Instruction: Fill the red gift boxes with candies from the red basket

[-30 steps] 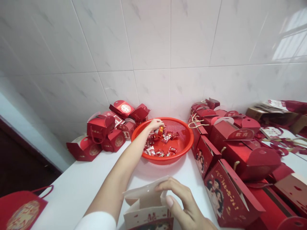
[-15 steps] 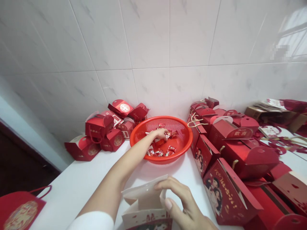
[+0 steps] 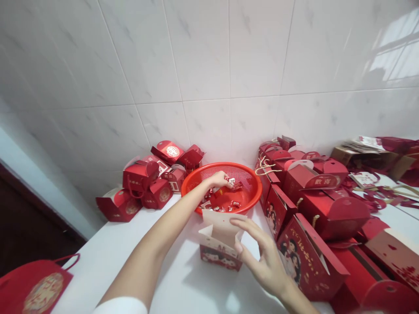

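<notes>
Clock: read as the camera sees it, 12 toward the tiled wall (image 3: 209, 131)
Left hand (image 3: 218, 179): reaches in from 7 o'clock over the red colander (image 3: 242, 173), its grip pinching one wrapped candy
Pinched candy (image 3: 231, 182): at the fingertips, on the 3 o'clock side of the left hand, within the colander's rim
Loose candies (image 3: 234, 205): inside the colander, some at 5 o'clock from the left grip, others near 7
Open gift box (image 3: 220, 256): upright on the white tabletop (image 3: 183, 279), at 6 o'clock from the colander, cream back flap raised
Right hand (image 3: 263, 257): at the box's 3 o'clock side, index finger on the flap, thumb at the edge, fingers parted; whether the grip pinches cardboard, I cannot tell
Couple-print box (image 3: 304, 261): at 3 o'clock, near the right hand
Red boxes (image 3: 157, 192): clustered at 10 o'clock from the open gift box
</notes>
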A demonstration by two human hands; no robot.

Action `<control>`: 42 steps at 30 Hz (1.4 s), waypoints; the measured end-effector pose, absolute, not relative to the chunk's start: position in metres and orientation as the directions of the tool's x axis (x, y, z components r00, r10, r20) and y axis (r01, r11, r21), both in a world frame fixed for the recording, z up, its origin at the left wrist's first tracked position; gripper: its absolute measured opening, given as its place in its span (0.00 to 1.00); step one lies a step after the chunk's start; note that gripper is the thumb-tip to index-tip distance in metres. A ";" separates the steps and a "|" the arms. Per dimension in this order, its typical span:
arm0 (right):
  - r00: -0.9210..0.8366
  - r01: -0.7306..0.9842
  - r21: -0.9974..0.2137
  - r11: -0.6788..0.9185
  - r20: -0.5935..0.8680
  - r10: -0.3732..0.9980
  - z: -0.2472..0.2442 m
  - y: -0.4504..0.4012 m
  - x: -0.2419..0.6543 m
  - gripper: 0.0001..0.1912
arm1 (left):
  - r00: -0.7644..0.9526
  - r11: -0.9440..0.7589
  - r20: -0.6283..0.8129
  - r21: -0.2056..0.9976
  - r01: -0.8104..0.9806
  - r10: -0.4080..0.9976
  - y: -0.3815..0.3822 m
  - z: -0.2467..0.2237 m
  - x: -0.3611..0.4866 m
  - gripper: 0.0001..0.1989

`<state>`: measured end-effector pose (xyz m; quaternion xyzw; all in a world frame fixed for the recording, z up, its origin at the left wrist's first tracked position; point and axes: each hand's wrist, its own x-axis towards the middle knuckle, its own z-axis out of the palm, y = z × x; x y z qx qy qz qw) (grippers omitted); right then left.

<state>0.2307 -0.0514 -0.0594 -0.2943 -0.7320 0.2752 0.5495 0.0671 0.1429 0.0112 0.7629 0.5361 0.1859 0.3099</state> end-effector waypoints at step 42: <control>-0.258 -0.017 -0.933 0.360 0.351 0.900 -0.066 -0.038 0.222 0.27 | 0.703 -0.846 0.491 0.428 0.319 0.514 0.010 0.079 0.056 0.09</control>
